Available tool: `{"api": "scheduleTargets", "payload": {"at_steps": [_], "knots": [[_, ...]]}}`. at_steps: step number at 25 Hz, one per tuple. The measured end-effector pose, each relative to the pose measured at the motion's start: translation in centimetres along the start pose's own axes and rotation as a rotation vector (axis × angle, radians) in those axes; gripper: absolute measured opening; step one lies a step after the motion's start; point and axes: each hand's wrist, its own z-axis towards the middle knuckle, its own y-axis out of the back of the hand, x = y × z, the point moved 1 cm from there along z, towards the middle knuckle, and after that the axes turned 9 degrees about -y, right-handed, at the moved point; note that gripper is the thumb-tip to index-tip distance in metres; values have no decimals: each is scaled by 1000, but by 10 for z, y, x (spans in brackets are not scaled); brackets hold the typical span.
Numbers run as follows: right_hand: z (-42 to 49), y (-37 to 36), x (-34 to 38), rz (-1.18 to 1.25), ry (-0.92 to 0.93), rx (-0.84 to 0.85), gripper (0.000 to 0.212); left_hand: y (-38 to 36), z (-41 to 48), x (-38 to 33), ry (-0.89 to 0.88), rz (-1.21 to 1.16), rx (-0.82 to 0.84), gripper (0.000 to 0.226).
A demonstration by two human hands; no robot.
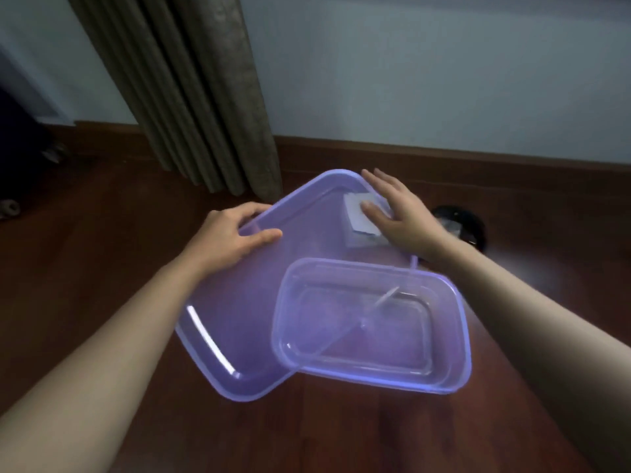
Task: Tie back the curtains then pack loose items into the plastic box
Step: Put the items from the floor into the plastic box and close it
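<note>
They are packing now, I think. The left hand (232, 233) grips the rim of the big purple box (218, 336), down by the curtain (205, 97). The right hand (399, 213), fingers straight, presses a white packet (353, 213) into its far corner. Next: let go gently, then grab more loose things.

Dim indoor light with a cool bluish cast. Whole frame soft, fine detail smeared. White glare streak on purple lid (246, 295), near its lower left corner. Pale bright patch on wooden floor (532, 271) at right. Far left edge near black. Wide-angle bending: skirting board (444, 158) curves, curtain (191, 97) leans.
</note>
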Motion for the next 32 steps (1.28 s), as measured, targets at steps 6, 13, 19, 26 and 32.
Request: {"api": "scheduleTargets", "payload": {"at_steps": [6, 13, 19, 26, 32], "knots": [[26, -150, 83, -390, 362, 195, 64, 71, -50, 111, 340, 56, -305, 26], [3, -252, 72, -460, 197, 497, 72, 24, -81, 183, 549, 126, -296, 38], [1, -288, 65, -507, 17, 613, 79, -20, -67, 207, 645, 192, -287, 47], [11, -302, 55, -609, 38, 610, 76, -47, -63, 217, 681, 225, -316, 51], [14, -292, 58, -444, 19, 600, 73, -51, -62, 207, 545, 237, -299, 58]]}}
